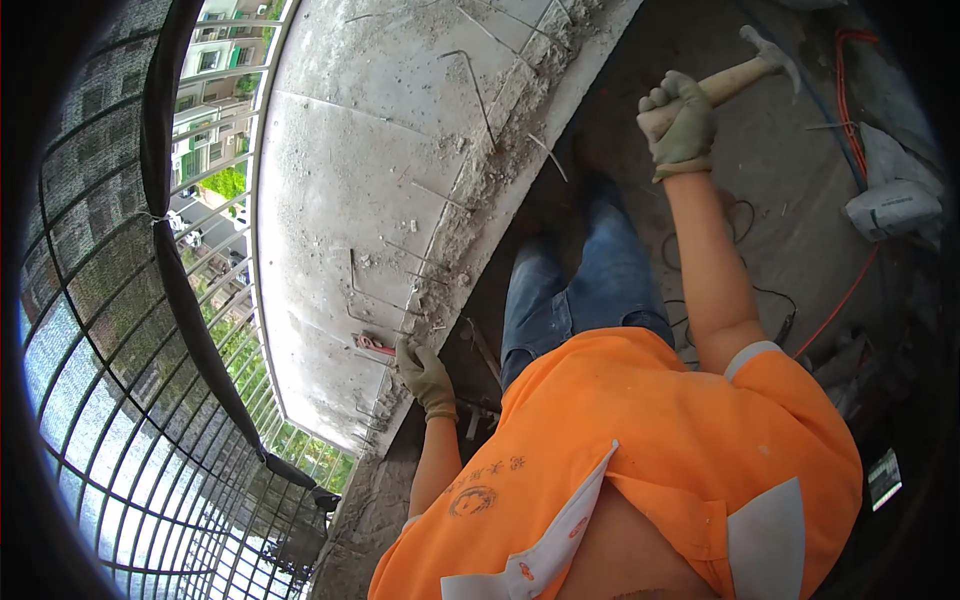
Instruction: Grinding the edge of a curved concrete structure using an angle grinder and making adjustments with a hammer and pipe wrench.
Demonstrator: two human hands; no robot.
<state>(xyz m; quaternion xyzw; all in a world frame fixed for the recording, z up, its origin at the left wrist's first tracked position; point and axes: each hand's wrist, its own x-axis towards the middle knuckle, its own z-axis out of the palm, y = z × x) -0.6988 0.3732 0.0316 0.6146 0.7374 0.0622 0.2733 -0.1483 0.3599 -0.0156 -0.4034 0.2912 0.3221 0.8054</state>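
Note:
My right hand (682, 125), in a pale work glove, is raised over the floor and closed round the wooden handle of a claw hammer (745, 77). The hammer's metal head points up and to the right. Lower down at the left, my gloved left hand (426, 380) is closed at the rough edge of a concrete ledge (340, 190). Out of its fingers sticks a short red tool (374, 345), lying over the ledge; its kind is not clear. Thin bent steel bars (478, 100) rise from the broken strip along the ledge, some close to this hand.
Crumbled concrete (440, 255) lines the ledge's edge. Beyond the ledge stands a white railing (262, 200), with a black mesh screen (110, 330) farther left. On the floor at right lie a white bag (893, 212), orange cable (850, 110) and dark wires (775, 300).

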